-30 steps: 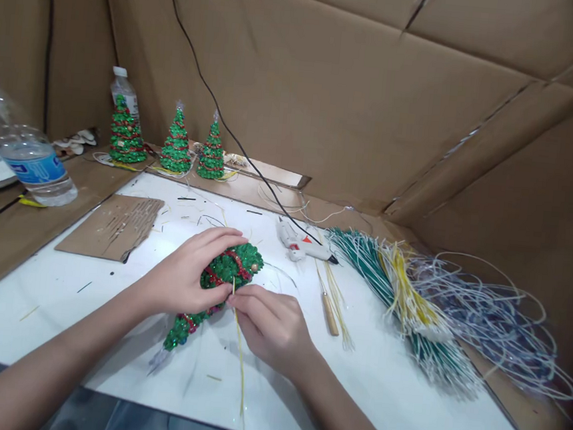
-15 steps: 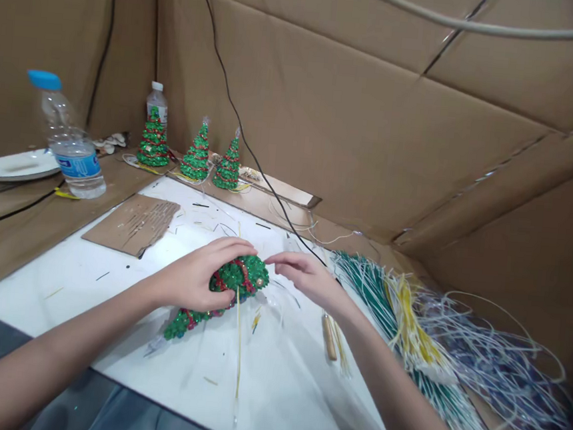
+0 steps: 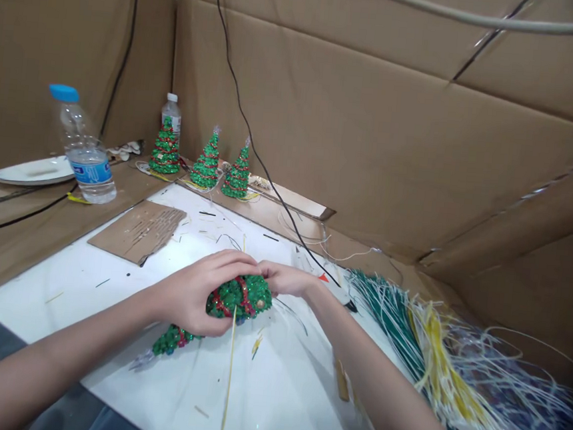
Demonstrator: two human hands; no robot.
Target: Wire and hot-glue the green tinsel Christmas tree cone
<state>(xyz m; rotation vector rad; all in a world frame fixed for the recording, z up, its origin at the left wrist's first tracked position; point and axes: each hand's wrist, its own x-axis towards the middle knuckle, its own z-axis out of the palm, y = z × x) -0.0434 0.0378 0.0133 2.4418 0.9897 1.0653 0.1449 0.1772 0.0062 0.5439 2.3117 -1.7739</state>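
1. Above the white tabletop (image 3: 291,393), the left hand (image 3: 192,290) holds the green tree (image 3: 246,298) on its side — thumb toward the viewer, fingers curled over the top. Its pale tip (image 3: 142,359) points to the lower left, its broad end to the right.
2. The right hand (image 3: 283,279) has left the yellow strand (image 3: 228,384) on the near side and gone around behind the broad end, close beside the left fingertips. Most of its fingers are hidden, so I cannot tell whether they grip anything.
3. That shift suggests the work has passed from the strand to the tree's far side, with the left hand doing the steadying. The strand runs unheld from the tree toward the front.
4. The tabletop's near edge slants beneath the left forearm (image 3: 61,349); a cardboard piece (image 3: 137,232) lies farther left.
5. Moving room looks widest nearer the viewer, among small scraps (image 3: 257,346). Rightward is tighter — glue gun (image 3: 328,282), wooden handle (image 3: 341,380), green wire bundle (image 3: 382,320).
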